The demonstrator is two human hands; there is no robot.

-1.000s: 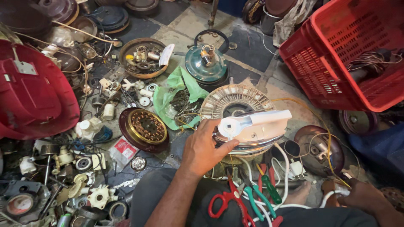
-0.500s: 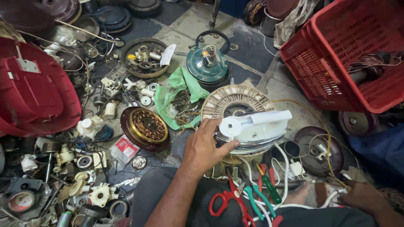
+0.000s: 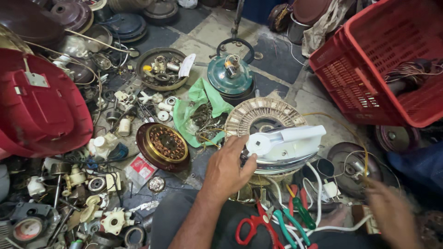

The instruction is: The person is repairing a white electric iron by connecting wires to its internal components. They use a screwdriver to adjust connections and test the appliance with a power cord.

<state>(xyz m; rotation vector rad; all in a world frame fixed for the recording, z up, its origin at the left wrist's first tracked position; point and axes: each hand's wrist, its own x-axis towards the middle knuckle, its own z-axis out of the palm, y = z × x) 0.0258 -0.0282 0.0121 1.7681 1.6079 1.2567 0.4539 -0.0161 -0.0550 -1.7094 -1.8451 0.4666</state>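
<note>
My left hand (image 3: pixel 226 168) reaches up from the bottom centre and grips the near edge of a silver fan motor cover (image 3: pixel 288 164). A white plastic bracket (image 3: pixel 286 140) lies on top of that cover. Behind them lies a round, pale stator ring (image 3: pixel 263 114). My right hand (image 3: pixel 392 212) is low at the right and blurred, hovering near a white cable (image 3: pixel 318 184) and a dark round motor part (image 3: pixel 353 161). Whether it holds anything is unclear. Red scissors (image 3: pixel 251 226) and green-handled screwdrivers (image 3: pixel 300 214) rest on my lap.
A red plastic crate (image 3: pixel 383 60) holding wire stands at the upper right. A teal motor housing (image 3: pixel 230 76), a green bag (image 3: pixel 194 106), a copper-wound rotor (image 3: pixel 162 145) and a bowl of small parts (image 3: pixel 161 69) lie ahead. A red fan shell (image 3: pixel 37 106) and several loose parts crowd the left.
My right hand has lifted a little from the lower right corner and now blurs with motion. My left hand stays on the cover's edge.
</note>
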